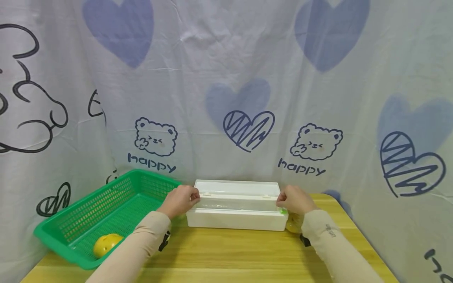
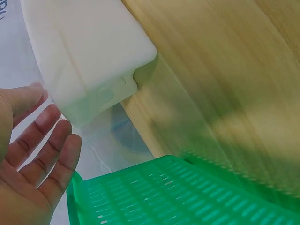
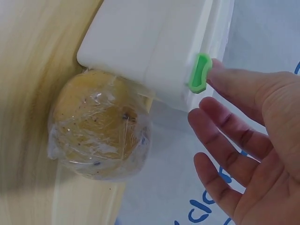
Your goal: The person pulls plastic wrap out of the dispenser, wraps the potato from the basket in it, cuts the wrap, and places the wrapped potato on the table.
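Half-hiding wrapped potato (image 1: 293, 224), right hand (image 1: 296, 199) at white box (image 1: 237, 220)

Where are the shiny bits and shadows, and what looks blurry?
Right wrist view: glints on the round yellow potato in crinkly clear plastic film; left wrist view: soft shadows on the pale wooden table, its grain hazy beside the rectangular green plastic basket; head view: tiny lettering on the beige cloth right sleeve, too fuzzy to read.

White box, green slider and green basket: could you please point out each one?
White box (image 1: 237, 219): head view, front wall.
Green slider (image 3: 200, 75): right wrist view, its middle.
Green basket (image 1: 61, 250): head view, near rim.
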The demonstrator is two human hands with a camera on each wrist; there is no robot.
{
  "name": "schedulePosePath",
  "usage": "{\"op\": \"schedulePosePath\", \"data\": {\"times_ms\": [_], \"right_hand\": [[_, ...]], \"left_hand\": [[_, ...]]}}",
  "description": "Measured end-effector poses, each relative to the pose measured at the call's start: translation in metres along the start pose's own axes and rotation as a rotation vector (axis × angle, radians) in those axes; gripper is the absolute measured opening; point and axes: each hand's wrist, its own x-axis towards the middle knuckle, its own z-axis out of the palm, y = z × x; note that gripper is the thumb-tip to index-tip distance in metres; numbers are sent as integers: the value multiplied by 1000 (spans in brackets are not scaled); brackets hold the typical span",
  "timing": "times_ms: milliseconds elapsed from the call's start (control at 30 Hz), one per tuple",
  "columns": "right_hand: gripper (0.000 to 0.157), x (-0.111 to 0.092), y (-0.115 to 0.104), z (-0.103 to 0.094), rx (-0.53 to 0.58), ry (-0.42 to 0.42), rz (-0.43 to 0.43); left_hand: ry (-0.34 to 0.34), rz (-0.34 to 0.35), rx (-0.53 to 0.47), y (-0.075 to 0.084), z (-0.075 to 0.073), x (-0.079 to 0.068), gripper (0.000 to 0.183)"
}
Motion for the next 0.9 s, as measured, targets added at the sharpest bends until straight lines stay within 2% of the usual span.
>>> {"op": "schedulePosePath", "data": {"times_ms": [167,433,900], "right_hand": [[10,2,3,1,-7,-5,26],[14,-2,4,3,-17,14,13],[14,0,3,0,-38,16,1]], "left_hand": [[1,16,10,-1,0,-1,12],[84,16,-13,-2,5,-4,11],[86,-36,-62,2,2,-3,17]]}}
